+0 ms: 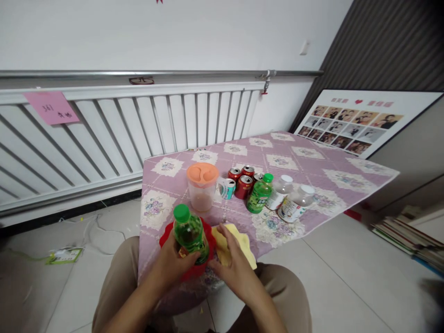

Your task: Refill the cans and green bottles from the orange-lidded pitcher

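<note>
A green-capped plastic bottle with a green label stands tilted over a red scalloped mat near the table's front edge. My left hand is wrapped round the bottle's lower part from the left. To its right, my right hand is open, thumb and fingers apart, close to the bottle and over a yellow cloth. Whether the right fingertips touch the cloth I cannot tell. Just beyond stands a clear pitcher with an orange lid.
Right of the pitcher stand several red drink cans, a teal can, another green bottle and two white-capped bottles. A white radiator runs behind the table. Cables and a power strip lie on the floor at left.
</note>
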`<state>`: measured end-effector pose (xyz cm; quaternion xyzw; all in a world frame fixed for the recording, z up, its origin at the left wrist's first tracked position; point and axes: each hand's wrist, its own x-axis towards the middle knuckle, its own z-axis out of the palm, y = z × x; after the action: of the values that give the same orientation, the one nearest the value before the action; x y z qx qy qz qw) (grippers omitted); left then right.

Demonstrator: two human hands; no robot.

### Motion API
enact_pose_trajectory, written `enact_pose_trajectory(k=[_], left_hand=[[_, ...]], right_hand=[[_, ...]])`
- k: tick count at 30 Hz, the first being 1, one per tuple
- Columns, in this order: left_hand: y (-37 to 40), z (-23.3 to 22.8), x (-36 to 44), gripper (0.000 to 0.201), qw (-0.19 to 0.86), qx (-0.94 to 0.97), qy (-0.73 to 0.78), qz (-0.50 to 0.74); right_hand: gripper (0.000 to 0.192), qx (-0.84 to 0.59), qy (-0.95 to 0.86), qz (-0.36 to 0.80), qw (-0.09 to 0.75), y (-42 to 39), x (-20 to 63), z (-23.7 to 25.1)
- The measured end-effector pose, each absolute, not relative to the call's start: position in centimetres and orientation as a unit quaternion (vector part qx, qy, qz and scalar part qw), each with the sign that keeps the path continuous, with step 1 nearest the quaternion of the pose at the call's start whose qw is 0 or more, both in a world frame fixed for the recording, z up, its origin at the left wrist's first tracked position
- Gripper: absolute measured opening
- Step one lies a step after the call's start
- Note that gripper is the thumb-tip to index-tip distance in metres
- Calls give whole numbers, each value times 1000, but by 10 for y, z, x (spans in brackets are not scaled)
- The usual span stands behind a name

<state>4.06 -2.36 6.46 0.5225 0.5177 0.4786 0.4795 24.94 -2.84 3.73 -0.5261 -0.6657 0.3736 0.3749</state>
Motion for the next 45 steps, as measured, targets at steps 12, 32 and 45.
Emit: enact_pose_trajectory(k=[12, 32, 45], left_hand=[[-29, 87, 66, 63, 486, 600, 492, 402], [-18, 6, -19, 73, 138, 742, 560, 341], [-47, -80, -43, 106, 2, 770, 581, 264]], right_hand=[[80, -446, -636, 482, 405, -30, 225, 77], [61, -736, -357, 111, 565, 60, 385, -21], [81, -741, -344, 105, 568, 91, 391, -40]])
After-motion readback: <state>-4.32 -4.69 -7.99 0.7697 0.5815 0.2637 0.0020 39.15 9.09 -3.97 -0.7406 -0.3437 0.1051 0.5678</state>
